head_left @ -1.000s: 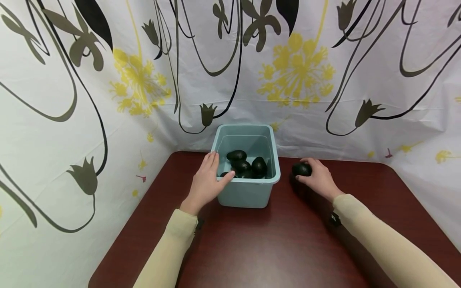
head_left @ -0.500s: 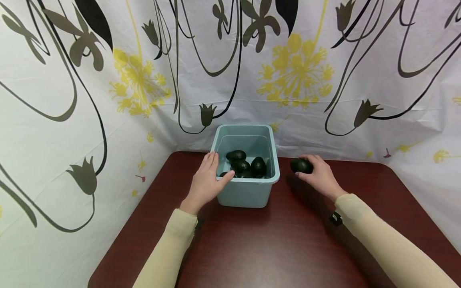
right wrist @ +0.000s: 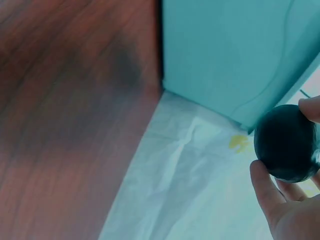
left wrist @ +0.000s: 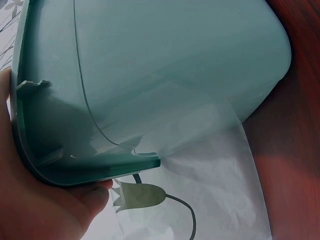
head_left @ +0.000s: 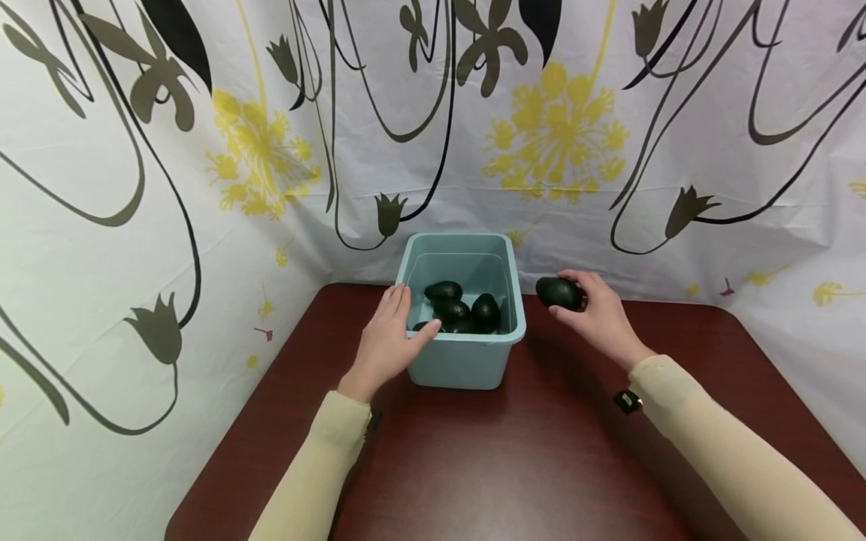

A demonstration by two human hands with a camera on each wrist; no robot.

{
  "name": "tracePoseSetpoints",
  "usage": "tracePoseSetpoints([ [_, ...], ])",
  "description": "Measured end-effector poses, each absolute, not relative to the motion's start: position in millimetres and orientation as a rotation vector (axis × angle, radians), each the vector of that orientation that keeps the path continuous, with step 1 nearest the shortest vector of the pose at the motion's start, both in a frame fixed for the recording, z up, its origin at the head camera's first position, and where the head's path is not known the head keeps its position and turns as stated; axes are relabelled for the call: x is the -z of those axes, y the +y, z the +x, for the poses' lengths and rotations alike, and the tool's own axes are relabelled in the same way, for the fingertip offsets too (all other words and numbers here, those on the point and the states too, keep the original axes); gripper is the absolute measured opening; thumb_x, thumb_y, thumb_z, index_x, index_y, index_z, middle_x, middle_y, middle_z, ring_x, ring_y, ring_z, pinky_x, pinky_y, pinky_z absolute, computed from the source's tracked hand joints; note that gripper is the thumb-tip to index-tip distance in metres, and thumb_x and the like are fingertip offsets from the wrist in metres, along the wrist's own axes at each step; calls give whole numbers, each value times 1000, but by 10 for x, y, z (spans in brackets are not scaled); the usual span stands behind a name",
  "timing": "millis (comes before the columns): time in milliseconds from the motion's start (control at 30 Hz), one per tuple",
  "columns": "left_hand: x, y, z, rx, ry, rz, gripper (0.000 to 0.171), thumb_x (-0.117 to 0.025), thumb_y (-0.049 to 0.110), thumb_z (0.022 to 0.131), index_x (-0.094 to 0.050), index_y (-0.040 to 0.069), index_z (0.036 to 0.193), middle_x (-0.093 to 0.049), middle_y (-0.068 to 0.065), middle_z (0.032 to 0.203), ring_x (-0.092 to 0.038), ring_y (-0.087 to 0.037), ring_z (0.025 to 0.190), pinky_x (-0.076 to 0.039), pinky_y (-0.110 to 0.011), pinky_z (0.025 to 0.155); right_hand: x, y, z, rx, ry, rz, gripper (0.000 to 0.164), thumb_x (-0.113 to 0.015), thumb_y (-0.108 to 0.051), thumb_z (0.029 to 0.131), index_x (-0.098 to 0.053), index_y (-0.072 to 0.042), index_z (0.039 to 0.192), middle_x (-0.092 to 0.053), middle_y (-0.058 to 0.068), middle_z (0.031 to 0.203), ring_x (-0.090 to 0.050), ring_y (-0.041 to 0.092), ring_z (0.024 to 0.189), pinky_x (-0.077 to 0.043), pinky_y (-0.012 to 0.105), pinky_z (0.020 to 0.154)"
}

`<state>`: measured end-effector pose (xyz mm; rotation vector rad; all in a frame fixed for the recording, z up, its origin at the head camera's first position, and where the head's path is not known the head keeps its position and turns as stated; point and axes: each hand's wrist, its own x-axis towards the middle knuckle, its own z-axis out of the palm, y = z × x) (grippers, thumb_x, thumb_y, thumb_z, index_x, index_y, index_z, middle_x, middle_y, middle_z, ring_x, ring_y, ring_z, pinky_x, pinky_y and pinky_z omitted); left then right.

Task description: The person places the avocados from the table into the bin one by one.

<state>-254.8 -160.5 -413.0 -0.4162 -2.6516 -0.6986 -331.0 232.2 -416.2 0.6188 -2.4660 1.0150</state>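
My right hand [head_left: 602, 319] grips a dark green avocado [head_left: 558, 293] between thumb and fingers, raised above the table just right of the light blue bin [head_left: 460, 364]. In the right wrist view the held avocado [right wrist: 285, 142] overlaps the bin's outer wall [right wrist: 225, 55], with fingertips around it. Several more avocados [head_left: 451, 310] lie at the bottom of the bin. My left hand [head_left: 386, 342] rests on the bin's near left corner, its fingers straight along the left rim and its thumb at the front rim. The left wrist view shows that hand [left wrist: 45, 205] against the rim [left wrist: 30, 165].
The bin stands near the back edge of a dark red-brown table [head_left: 514, 466]. Behind and to the left hangs a white curtain [head_left: 433, 173] with a floral print, close to the table's edges. Each wrist wears a small dark device, the right one [head_left: 628, 401] showing more.
My right hand has lifted the avocado off the table and moved it slightly left, closer to the bin. The left hand and the bin have stayed in place.
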Motion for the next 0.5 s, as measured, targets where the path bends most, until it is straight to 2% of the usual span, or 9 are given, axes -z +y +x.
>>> tracePoseSetpoints([
  [167,4132,-1607,-2553,700,-2644,-414,102,-36,78,93,-29,0,157,-23,-14,165,-13,-24,153,-27,-48,117,4041,2273,-3263,-1044,-2440,639,62,-78,-37,88,-54,-22,143,-52,1,130,-55,20,108,-51,26,79],
  [500,4133,-1605,-2552,697,-2646,-415,100,-38,77,93,-28,1,158,-23,-14,165,-13,-23,153,-28,-49,116,3876,2221,-3210,-1052,-2402,648,62,-78,-37,88,-53,-28,143,-53,-1,133,-54,19,112,-51,19,76],
])
